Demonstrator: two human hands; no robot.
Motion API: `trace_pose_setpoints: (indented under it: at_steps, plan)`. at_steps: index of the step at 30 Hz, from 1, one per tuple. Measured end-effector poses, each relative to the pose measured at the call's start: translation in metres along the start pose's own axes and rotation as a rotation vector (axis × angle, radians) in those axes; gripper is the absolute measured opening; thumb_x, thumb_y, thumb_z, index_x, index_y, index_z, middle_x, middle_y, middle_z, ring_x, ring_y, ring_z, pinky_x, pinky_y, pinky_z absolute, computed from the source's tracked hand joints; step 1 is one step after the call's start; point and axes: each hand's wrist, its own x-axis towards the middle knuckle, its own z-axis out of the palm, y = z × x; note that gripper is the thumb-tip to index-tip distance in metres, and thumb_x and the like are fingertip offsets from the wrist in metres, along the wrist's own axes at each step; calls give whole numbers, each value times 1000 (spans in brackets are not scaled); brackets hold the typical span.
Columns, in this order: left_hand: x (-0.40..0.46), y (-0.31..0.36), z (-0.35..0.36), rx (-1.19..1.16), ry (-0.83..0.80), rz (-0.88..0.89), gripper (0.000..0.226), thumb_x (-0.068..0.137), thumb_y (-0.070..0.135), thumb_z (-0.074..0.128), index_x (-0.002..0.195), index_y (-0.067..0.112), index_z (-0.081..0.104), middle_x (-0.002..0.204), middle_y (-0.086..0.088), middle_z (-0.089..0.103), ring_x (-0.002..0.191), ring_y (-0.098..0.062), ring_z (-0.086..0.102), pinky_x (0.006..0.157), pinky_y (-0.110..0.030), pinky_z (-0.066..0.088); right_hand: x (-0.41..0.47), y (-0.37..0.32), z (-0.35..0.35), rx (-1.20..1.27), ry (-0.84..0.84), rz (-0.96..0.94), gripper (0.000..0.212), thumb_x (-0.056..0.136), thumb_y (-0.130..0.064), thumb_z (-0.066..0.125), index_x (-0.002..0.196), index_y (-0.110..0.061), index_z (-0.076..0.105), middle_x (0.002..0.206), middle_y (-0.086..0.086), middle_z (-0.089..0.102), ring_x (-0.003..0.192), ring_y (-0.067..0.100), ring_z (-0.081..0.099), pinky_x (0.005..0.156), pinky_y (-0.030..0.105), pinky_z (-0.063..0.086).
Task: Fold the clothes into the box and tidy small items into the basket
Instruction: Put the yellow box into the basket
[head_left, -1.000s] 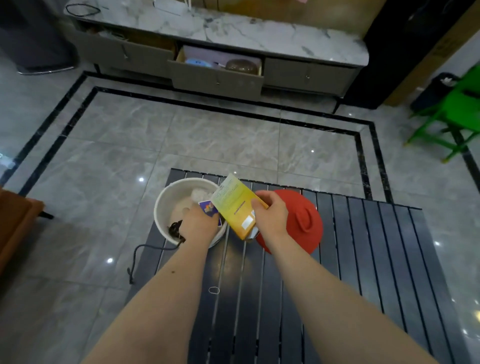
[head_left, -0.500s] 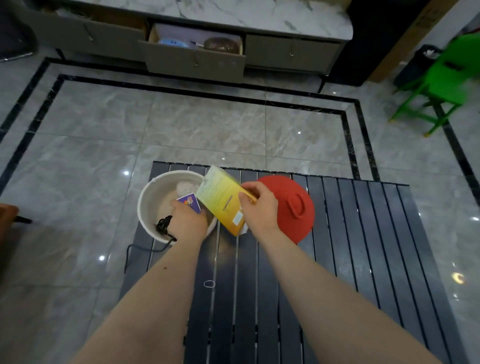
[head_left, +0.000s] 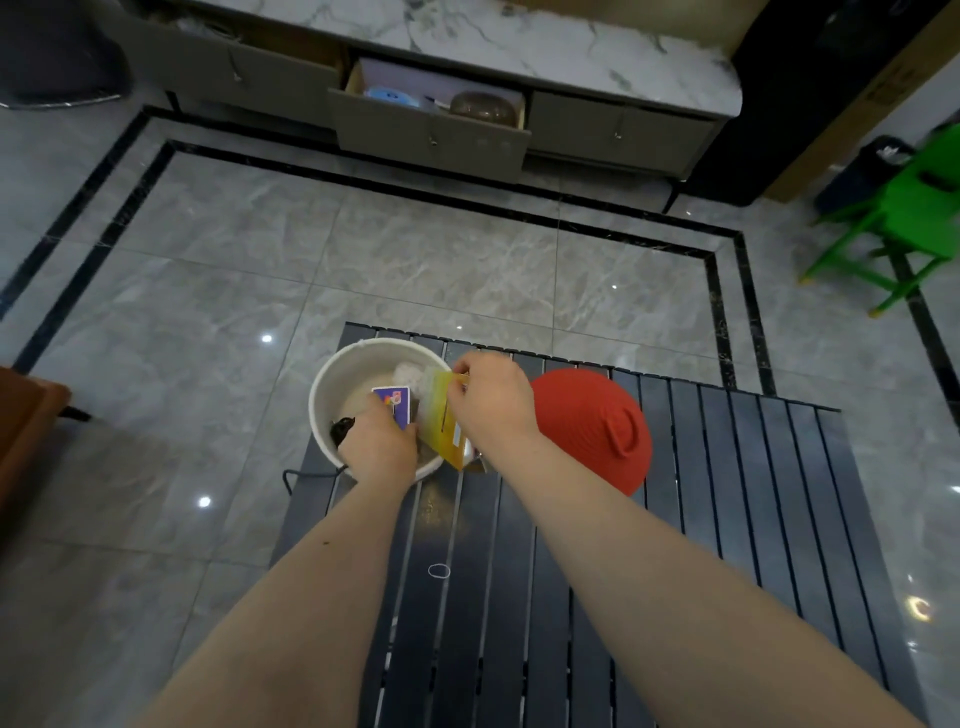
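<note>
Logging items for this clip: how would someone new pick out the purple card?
Start at the dark slatted table and find the white basket at its far left corner. The purple card stands inside it, held by the left hand. It is smaller and darker than the yellow packet beside it.

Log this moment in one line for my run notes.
left hand: holds purple box in basket | right hand: pinches yellow box at basket edge | red lid: on table

Head-worn view, forward and downward.
</note>
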Motion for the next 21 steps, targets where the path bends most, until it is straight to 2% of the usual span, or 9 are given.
trace_pose_setpoints:
  at_steps: [7, 13, 15, 16, 17, 19, 21]
  plan:
    - [5, -12, -2, -66, 7, -22, 32, 83, 33, 68, 102, 16, 48, 91, -6, 66, 76, -23, 59, 64, -31, 43, 18, -23, -2, -46, -200, 81, 29, 85, -5, 51, 108, -9, 68, 110, 11, 68, 101, 29, 64, 82, 32, 53]
    - [10, -16, -5, -51, 24, -16, 31, 83, 36, 67, 103, 18, 50, 95, -5, 66, 86, -23, 63, 67, -31, 46, 43, -38, 6, -112, -352, 132, 31, 84, -2, 54, 114, -6, 65, 115, 12, 64, 108, 29, 61, 90, 35, 53]
    - [13, -17, -5, -55, 34, -23, 31, 83, 37, 66, 103, 18, 51, 95, -4, 66, 86, -23, 63, 66, -30, 44, 51, -42, 7, -150, -407, 147, 20, 85, -2, 53, 102, 0, 63, 94, 11, 63, 97, 29, 61, 77, 32, 51]
    - [13, -18, -4, -53, 32, -25, 31, 84, 37, 65, 104, 18, 52, 96, -4, 66, 86, -22, 63, 66, -30, 44, 55, -44, 6, -183, -427, 148, 8, 85, -2, 52, 88, 1, 59, 79, 9, 55, 89, 28, 57, 69, 31, 47]
    - [14, -19, -3, -47, 28, -27, 31, 84, 37, 65, 105, 17, 51, 97, -4, 65, 87, -22, 63, 67, -31, 45, 60, -46, 6, -209, -441, 152, 11, 85, -2, 51, 74, -2, 51, 70, 7, 47, 83, 26, 54, 60, 31, 44]
    - [14, -19, -1, -45, 17, -28, 32, 85, 35, 65, 107, 17, 51, 100, -6, 64, 88, -23, 63, 71, -34, 49, 68, -50, 8, -249, -475, 147, 26, 86, -3, 51, 62, -7, 40, 67, 6, 47, 75, 24, 52, 49, 26, 37]
    - [16, -20, 0, -61, 19, -25, 32, 85, 34, 64, 108, 17, 50, 101, -6, 63, 88, -23, 62, 74, -36, 51, 75, -55, 11, -261, -509, 154, 26, 86, -5, 53, 63, -8, 42, 69, 7, 52, 63, 20, 52, 48, 24, 37]
